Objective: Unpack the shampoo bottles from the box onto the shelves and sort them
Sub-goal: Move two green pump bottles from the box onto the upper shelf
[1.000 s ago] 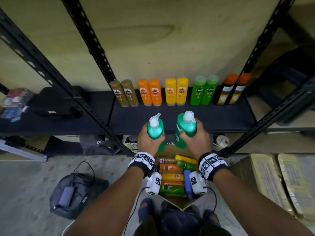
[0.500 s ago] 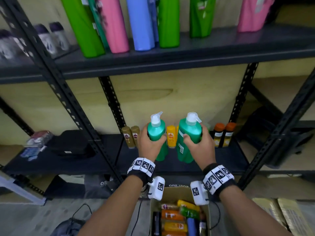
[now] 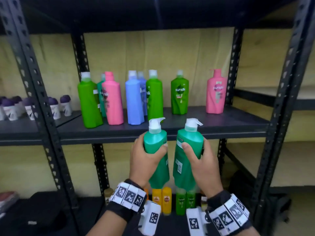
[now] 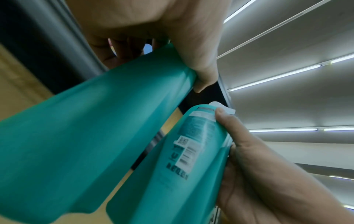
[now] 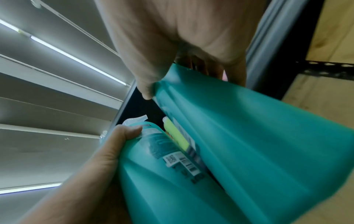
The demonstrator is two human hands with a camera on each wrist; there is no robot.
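My left hand point(image 3: 146, 155) grips a teal pump bottle point(image 3: 157, 150) upright, fingers and thumb wrapped round its upper body. Beside it my right hand point(image 3: 199, 160) grips a second teal pump bottle point(image 3: 186, 155) the same way. Both bottles hang just in front of and below the front edge of the middle shelf point(image 3: 213, 125). In the left wrist view the left bottle point(image 4: 86, 136) fills the frame, with the right bottle point(image 4: 172, 166) next to it. The right wrist view shows the right bottle point(image 5: 268, 144) and the left bottle point(image 5: 162, 174). The box is out of view.
On the middle shelf stand green point(image 3: 89, 103), pink point(image 3: 113, 101), blue point(image 3: 134, 101) and green point(image 3: 179, 95) bottles and a pink pump bottle point(image 3: 215, 92). Small yellow and green bottles point(image 3: 166, 200) line the lower shelf. Black uprights point(image 3: 279, 99) frame the bay. Purple-capped roll-ons point(image 3: 56, 106) stand at left.
Both hands have lifted the two teal bottles from over the box up to the middle shelf's front edge. My view has tilted up, so the box has dropped out of sight.
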